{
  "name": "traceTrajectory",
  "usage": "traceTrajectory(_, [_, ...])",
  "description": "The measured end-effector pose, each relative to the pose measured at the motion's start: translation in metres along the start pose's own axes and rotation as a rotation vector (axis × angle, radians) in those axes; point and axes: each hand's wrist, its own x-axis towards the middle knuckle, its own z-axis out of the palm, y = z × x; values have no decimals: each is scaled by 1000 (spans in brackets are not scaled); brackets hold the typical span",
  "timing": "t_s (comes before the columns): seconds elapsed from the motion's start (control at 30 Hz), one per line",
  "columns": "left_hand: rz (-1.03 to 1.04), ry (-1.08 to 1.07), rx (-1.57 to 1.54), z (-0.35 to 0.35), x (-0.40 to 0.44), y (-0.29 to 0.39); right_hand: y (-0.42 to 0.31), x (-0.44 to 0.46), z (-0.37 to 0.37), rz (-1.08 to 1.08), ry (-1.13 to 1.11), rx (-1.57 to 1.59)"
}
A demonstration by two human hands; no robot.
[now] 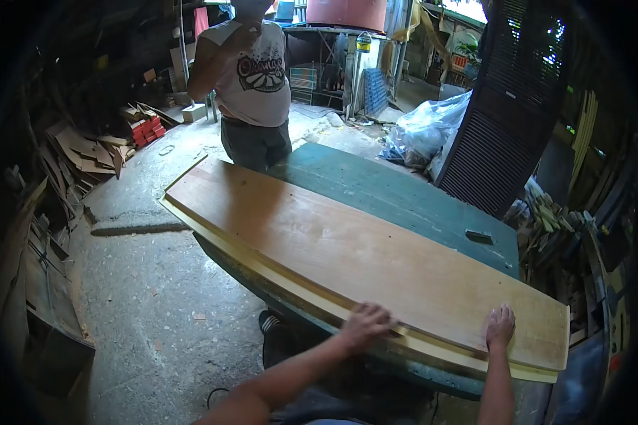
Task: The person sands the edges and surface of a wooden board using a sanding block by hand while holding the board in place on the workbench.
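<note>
A long light-brown wooden panel [319,241] lies flat across the work table, with a paler yellowish strip of wood [276,270] showing beneath its near edge. At that near edge, my left hand [367,326] rests with bent fingers closed over the wood; its thumb is hidden. Farther right, my right hand [500,327] lies on the panel's top face near its right end, fingers stretched forward and holding nothing. A few small dark spots dot the panel.
The green table [397,188] extends behind the panel, with a dark slot near its right corner. Another person [255,85] stands beyond its far left. A dark louvered door [503,106] leans at right near a plastic bag [429,127]. Scrap wood [85,149] lies left.
</note>
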Motion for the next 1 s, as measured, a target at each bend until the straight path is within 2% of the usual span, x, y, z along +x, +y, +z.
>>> traceTrajectory(0.1, [-35, 142, 82, -59, -30, -81, -6, -2, 4, 6, 39, -1])
traceTrajectory(0.17, [-131, 89, 195, -91, -57, -132, -10, -3, 2, 18, 43, -45])
traceTrajectory(0.27, [-153, 83, 240, -105, -54, -130, -16, -1, -2, 23, 25, -84])
traceTrajectory(0.33, [-61, 70, 212, -72, -51, -112, -19, -1, -6, 31, 16, -82])
traceTrajectory(0.4, [-9, 74, -144, -40, -22, -55, -21, -2, -8, 32, 4, -90])
traceTrajectory(0.43, [23, -48, -147, -21, -12, -30, -21, -3, -9, 29, 19, -86])
traceTrajectory(0.53, [51, 4, -46, 37, 21, 49, -2, 4, 2, -2, 9, -90])
traceTrajectory(0.57, [46, -16, 41, 46, 25, 55, 7, 4, 6, -1, 17, -65])
traceTrajectory(0.6, [65, -15, -45, 38, 24, 52, 11, 3, 6, -12, -17, -88])
traceTrajectory(0.63, [88, -14, -133, 27, 24, 43, 13, 4, 5, -22, -15, -68])
traceTrajectory(0.67, [68, 58, -78, 19, 14, 27, 15, 5, 5, -26, -4, -41])
traceTrajectory(0.7, [-14, 74, -73, 5, 3, -1, 18, 7, 6, -25, -18, -49])
traceTrajectory(0.83, [-57, 92, 124, -73, -70, -143, 24, 9, 18, -28, 28, -90])
traceTrajectory(0.87, [-71, 99, 286, -110, -70, -160, 26, 9, 19, -38, 45, -136])
traceTrajectory(0.97, [-94, 106, 380, -163, -82, -212, 13, 7, 11, -42, 36, -108])
traceTrajectory(1.0, [-113, 99, 412, -162, -82, -210, 15, 3, 10, -31, 31, -106])
